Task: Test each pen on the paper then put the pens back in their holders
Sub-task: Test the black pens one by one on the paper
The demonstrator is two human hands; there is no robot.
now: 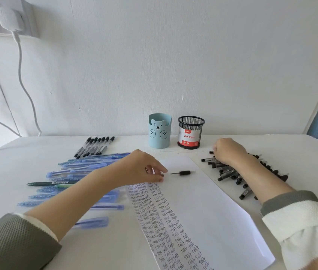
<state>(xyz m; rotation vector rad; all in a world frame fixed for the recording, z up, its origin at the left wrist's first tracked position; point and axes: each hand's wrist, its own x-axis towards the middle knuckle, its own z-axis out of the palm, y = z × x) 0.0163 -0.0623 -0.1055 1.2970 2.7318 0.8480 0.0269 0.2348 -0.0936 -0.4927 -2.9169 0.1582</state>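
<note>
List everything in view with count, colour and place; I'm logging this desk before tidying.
paper: one, white, table centre, part filled with writing.
black piece: one, black, thin stem, on the paper; cap or pen, unclear.
blue pens: many, blue, left of the paper.
green pen: one, dark green, among the blue pens.
capped pens: about seven, clear with black caps, behind the blue pens.
black pens: a pile, black, right of the paper.
bear cup: one, light blue, back of table.
mesh cup: one, black, red-white label, right of the bear cup.
plug: one, white, wall, upper left.
table: one, white.
left hand: fingertips beside the black piece.
right hand: on the black pens.
</note>
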